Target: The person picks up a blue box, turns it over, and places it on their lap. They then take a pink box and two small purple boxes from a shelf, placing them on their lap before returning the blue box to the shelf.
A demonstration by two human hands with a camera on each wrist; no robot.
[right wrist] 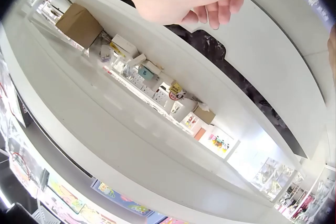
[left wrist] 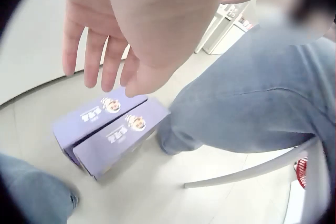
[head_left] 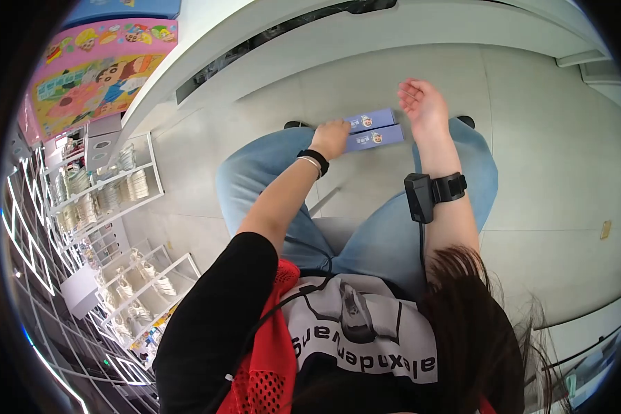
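Observation:
Two long purple-blue boxes with a cartoon face and white lettering lie side by side between the feet: the far box [head_left: 366,120] and the near box [head_left: 370,141]. My left hand [head_left: 330,139] overlaps their left end in the head view. In the left wrist view its fingers [left wrist: 94,58] hang loosely extended above the boxes, with nothing held. The right hand [head_left: 426,109] is raised to the right of the boxes, palm up and empty. Its fingers [right wrist: 212,14] bend loosely in the right wrist view.
A white counter [head_left: 310,58] curves across the front. Pink cartoon packages [head_left: 103,83] are at upper left, with white racks [head_left: 152,165] of hanging goods below them. The denim-covered legs [head_left: 472,165] flank the boxes. A chair leg [left wrist: 236,176] shows in the left wrist view.

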